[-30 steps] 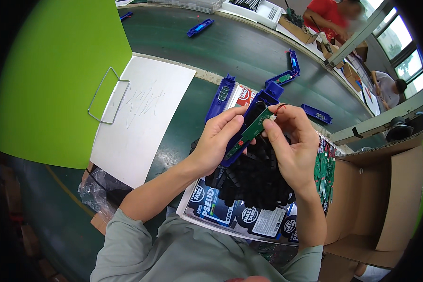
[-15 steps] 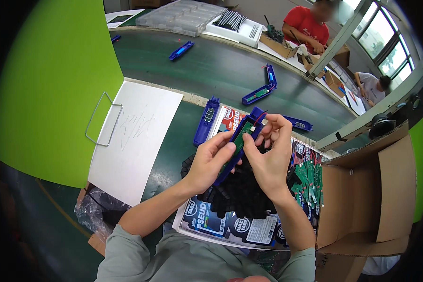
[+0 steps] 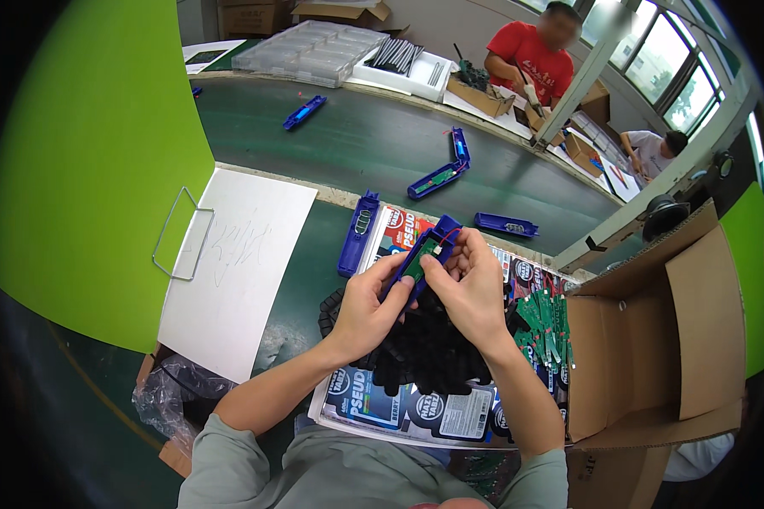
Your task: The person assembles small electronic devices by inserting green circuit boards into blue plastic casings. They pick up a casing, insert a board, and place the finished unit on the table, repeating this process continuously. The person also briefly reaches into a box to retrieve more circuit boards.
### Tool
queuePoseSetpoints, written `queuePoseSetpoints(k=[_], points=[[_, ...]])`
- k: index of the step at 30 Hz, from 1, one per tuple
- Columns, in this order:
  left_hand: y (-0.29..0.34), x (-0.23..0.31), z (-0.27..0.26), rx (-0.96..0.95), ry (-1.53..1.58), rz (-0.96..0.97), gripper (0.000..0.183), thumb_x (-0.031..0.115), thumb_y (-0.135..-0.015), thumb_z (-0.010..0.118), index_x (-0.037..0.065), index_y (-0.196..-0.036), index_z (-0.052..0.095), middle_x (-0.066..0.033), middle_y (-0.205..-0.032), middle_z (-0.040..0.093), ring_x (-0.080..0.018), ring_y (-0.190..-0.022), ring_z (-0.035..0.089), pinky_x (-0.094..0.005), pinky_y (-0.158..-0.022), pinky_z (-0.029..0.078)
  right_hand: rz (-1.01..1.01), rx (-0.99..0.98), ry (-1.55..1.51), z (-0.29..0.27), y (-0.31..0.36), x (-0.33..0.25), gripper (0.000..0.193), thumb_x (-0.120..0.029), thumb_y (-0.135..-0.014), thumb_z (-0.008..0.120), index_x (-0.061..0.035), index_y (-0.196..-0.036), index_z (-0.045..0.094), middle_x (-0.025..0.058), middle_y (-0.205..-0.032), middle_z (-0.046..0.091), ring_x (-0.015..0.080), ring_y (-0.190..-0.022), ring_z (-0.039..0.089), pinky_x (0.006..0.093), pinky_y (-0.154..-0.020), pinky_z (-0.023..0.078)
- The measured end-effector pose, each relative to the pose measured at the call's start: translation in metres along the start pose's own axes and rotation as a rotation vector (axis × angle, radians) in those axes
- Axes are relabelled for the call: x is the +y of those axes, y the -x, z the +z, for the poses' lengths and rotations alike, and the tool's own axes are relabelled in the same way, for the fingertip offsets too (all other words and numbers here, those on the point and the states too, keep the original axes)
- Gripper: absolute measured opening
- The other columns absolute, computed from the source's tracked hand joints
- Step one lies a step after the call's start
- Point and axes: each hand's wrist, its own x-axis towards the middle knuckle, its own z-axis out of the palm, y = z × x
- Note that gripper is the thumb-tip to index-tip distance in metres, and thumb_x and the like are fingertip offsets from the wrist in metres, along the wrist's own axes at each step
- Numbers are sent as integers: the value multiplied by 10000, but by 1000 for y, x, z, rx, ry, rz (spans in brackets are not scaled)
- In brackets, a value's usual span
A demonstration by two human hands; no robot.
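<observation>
1. Left hand grips the lower part of a blue case, thumb laid on top and fingers curled beneath.
2. Right hand pinches the upper part of the same case, its thumb pressing on the green circuit board that lies inside; some of its fingertips are hidden.
3. That case is tilted, its upper end leaning to the right, and is held above a heap of black parts.
4. Near the board's upper end sits a small white plug, with a red wire looping beside the right hand.
5. Under the heap spreads a printed sheet; on its right side lie loose green boards, just beside an open cardboard box.
6. Left of the held case, and apart from it, rests a second blue case.
7. Beyond, on the long green surface, an opened case lies bent at an angle.
8. Across it, a person in a red shirt sits behind small boxes.
</observation>
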Motion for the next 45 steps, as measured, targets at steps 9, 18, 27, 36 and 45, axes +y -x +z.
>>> queuePoseSetpoints(k=[9, 18, 27, 36, 45], points=[[-13, 3, -8, 60, 11, 56, 311, 87, -1027, 555, -46, -1308, 555, -73, -973, 679, -77, -724, 620, -217, -572, 504, -211, 116, 304, -43, 15, -14, 410, -134, -887, 749, 42, -1224, 596, 89, -859, 669, 134, -718, 617, 294, -684, 509], [-22, 4, -17, 154, 31, 40, 239, 133, -1042, 547, -21, -1223, 569, -85, -974, 681, -70, -704, 599, -214, -571, 501, -117, 155, 723, -139, 61, 57, 271, -77, -836, 717, 7, -1092, 693, 127, -915, 700, 239, -746, 654, 358, -726, 523], [-29, -4, -28, 217, 1, -15, 166, 122, -1044, 535, -9, -1139, 572, -65, -864, 640, -81, -631, 580, -224, -535, 489, -185, 37, 788, -127, 55, 86, 230, -138, -872, 694, -46, -1081, 719, 132, -1070, 694, 348, -1039, 598, 440, -923, 461], [-29, -1, -31, 228, 52, -45, 156, 149, -1040, 538, 2, -1075, 572, -55, -783, 612, -94, -647, 583, -230, -541, 490, -365, 210, 777, -127, 64, 78, 174, -63, -842, 703, -39, -1012, 677, 112, -959, 648, 313, -941, 600, 429, -843, 447], [-35, -1, -24, 280, 6, 15, 165, 132, -1034, 538, -10, -1090, 601, -74, -841, 655, -120, -731, 617, -248, -703, 528, -285, 368, 479, -137, 67, 82, 246, -22, -885, 626, -19, -1130, 649, 163, -904, 621, 354, -815, 619, 457, -745, 492]])
